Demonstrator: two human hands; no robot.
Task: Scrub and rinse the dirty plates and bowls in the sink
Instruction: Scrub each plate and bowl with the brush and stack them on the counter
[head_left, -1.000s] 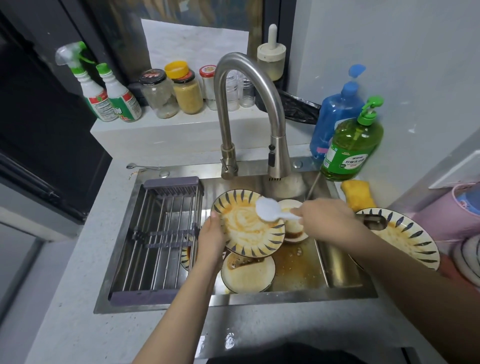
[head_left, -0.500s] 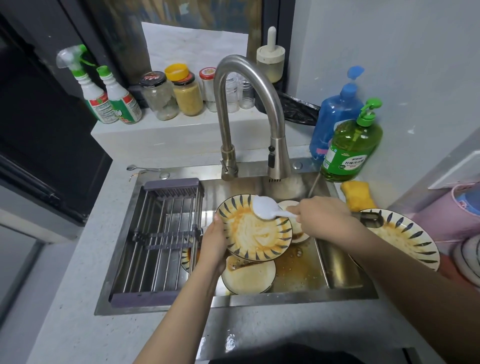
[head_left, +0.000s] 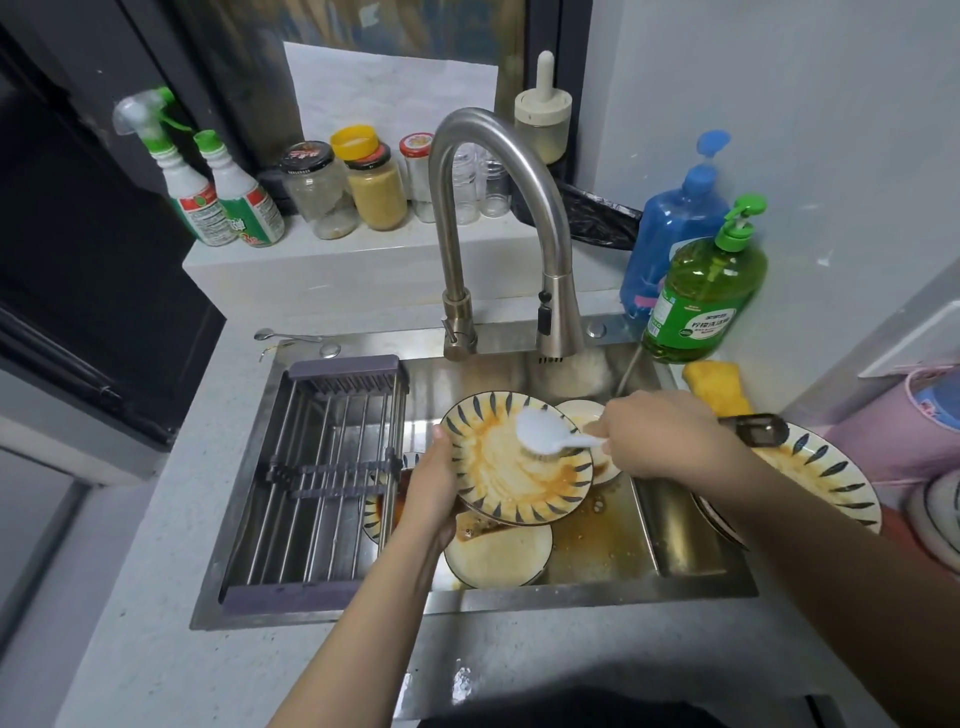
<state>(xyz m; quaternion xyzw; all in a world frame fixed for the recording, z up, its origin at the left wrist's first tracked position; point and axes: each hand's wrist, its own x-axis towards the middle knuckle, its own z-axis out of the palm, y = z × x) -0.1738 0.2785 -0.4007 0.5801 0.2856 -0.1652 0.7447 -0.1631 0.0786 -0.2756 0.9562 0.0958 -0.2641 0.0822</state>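
My left hand grips the patterned plate by its left rim, thumb on the front, tilted over the sink. My right hand is wrapped round the white brush handle, head pressed on the plate's centre. Since a second ago the brush has slid from the upper right edge inward and down, and the plate has lifted a bit higher; the orange sauce is now smeared and streaky rather than one solid patch. So scrubbing is underway, not finished, and no rinse yet. A cream bowl sits below the plate, another dish behind it, and a second patterned plate waits on the right ledge, all dirty. Faucet hangs behind; cannot tell if water runs.
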